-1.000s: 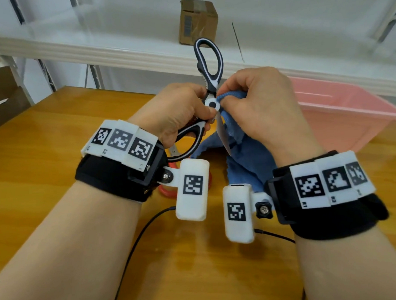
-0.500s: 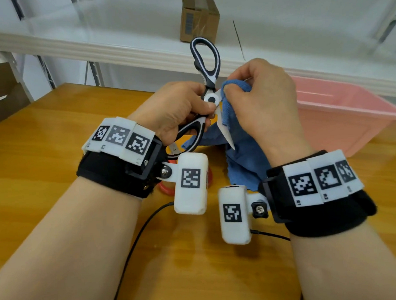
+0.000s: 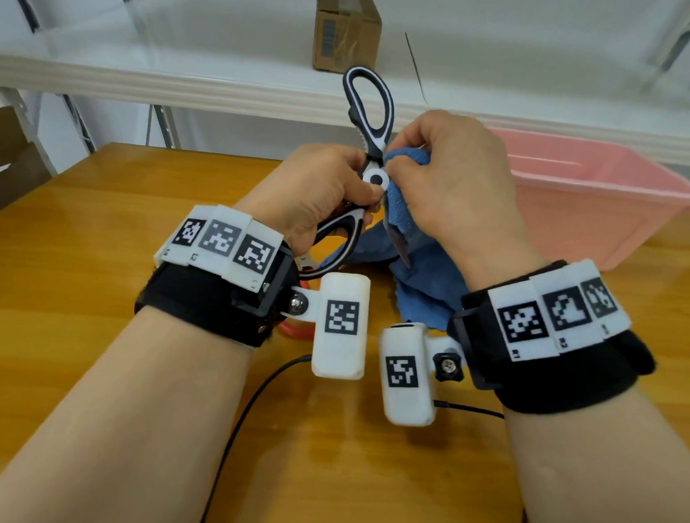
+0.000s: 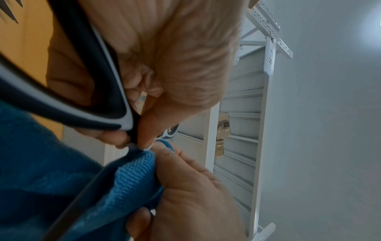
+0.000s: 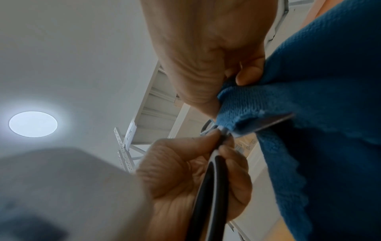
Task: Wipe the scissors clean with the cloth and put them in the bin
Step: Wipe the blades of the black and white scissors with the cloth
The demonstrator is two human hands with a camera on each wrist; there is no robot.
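1. Two hands meet above the wooden table [image 3: 79, 273], and much of what they hold is covered: the left hand [image 3: 316, 191] hides most of the lower handle loop of the scissors [image 3: 373, 141], and the blue cloth [image 3: 423, 273] wraps the upper part of one blade, so only the tip of that blade shows below the right thumb. The second blade cannot be made out in the head view.
2. In the left wrist view the handle loop is a blurred dark and white band close to the lens, cut off at the frame edge; in the right wrist view a grey blur fills the lower left corner and cannot be identified.
3. The left hand is closed around the lower handle, thumb and fingertip pinching at the white pivot.
4. The right hand [image 3: 451, 185] pinches a fold of the cloth against the scissors just beside the pivot, fingers curled; the rest of the cloth hangs down between the wrists.
5. The scissors stand nearly upright between the hands, open: one handle loop points up and away above the knuckles, the visible blade points down toward the person.
6. The pink bin [image 3: 610, 210] sits on the table beyond the right hand, apart from the scissors.
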